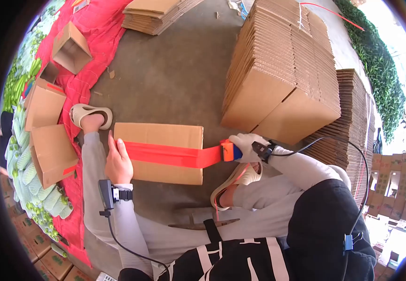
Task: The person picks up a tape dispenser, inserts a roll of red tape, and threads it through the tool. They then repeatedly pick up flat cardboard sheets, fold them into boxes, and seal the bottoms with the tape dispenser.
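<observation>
A cardboard box (160,175) lies in front of me between my feet, with a strip of red tape (165,154) along its upper face. My left hand (119,161) is bare and lies flat against the box's left end, fingers stretched out. Past the box's right edge, my gloved right hand (247,146) is closed around an orange and blue tape dispenser (230,151). The tape runs taut from the box to this dispenser. Part of the dispenser is hidden by the glove.
Tall bundles of flattened cardboard boxes (277,89) stand at the right, and another flat stack (158,14) lies at the back. Open boxes (55,152) sit along a red cloth (83,84) at the left, beside green produce in netting (39,168). Printed cartons (399,182) are piled far right.
</observation>
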Motion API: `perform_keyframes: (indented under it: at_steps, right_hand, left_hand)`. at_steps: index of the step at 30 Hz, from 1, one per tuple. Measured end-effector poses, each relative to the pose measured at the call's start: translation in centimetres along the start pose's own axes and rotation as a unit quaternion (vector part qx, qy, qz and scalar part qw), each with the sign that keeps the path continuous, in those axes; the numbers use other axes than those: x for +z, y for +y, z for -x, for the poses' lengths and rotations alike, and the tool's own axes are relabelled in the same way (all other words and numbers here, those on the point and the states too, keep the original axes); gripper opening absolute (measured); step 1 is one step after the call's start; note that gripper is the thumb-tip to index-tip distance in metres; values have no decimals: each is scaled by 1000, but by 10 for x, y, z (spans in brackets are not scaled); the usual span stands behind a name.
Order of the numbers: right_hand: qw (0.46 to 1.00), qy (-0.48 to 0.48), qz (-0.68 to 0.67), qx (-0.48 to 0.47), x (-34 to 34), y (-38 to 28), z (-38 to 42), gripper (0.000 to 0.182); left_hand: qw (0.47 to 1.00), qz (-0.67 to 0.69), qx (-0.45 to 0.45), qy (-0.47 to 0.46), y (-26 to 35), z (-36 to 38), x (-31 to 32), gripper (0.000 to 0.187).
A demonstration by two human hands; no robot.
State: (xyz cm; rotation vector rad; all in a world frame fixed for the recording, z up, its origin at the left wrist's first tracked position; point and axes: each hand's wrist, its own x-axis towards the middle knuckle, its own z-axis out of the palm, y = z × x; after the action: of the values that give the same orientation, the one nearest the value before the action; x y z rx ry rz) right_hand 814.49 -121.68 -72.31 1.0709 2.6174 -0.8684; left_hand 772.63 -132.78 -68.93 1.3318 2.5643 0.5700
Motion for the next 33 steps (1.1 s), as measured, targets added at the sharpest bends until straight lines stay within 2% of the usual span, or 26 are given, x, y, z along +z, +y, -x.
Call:
perform_keyframes:
  at_steps: [2, 3, 5, 6, 7, 10, 12, 14, 15, 18, 24, 27, 30, 31, 32, 33]
  right_hand:
    - [1000, 3, -1, 10, 2, 8, 8, 45]
    - [1000, 6, 4, 16, 3, 11, 12, 44]
    - [998, 8, 52, 20, 3, 26, 18, 45]
    - [991, -50, 109, 61, 3, 30, 18, 47]
    - [988, -59, 118, 78, -2, 25, 13, 47]
    - [980, -103, 120, 119, -2, -23, -11, 45]
    - [980, -126, 115, 98, 15, -46, -34, 48]
    - [984, -111, 97, 98, 22, -75, -55, 30]
    - [989, -106, 92, 42, 38, -64, -63, 22]
    - [988, -106, 105, 31, 42, -57, -80, 29]
    - [984, -97, 141, 42, 36, -58, -88, 44]
    - [983, -87, 131, 90, 16, -82, -77, 51]
    - [970, -77, 91, 214, -58, -165, -62, 69]
    - [973, -24, 57, 224, -69, -181, -65, 73]
    - [976, 82, -12, 201, -79, -198, -73, 68]
    - [965, 177, -110, 158, -97, -224, -90, 62]
  left_hand:
    - [999, -12, -32, -34, 11, 1, -11, 51]
    - [999, -25, -35, -8, 10, 2, -9, 49]
    - [997, -37, -54, -35, 9, -1, -12, 47]
    - [997, -35, -57, -41, 6, -1, -9, 47]
    - [999, -22, -46, -19, 6, 0, -8, 45]
    - [998, -25, -44, -36, 8, -1, -11, 44]
    - [998, -51, -35, -26, 8, 2, -8, 43]
    - [997, -69, -43, -9, 10, 0, -9, 42]
    - [997, -68, -44, -13, 12, -1, -8, 41]
    - [996, -63, -63, -20, 19, 0, -19, 40]
    - [998, 36, -44, 23, 6, 5, -10, 37]
    - [991, 99, -54, 76, -9, 14, -16, 38]
    - [959, 196, -125, 160, -56, 32, -36, 38]
    - [946, 238, -143, 169, -63, 35, -60, 37]
    - [906, 271, -88, 313, -64, 27, -76, 35]
    - [869, 289, -36, 400, -58, 11, -115, 36]
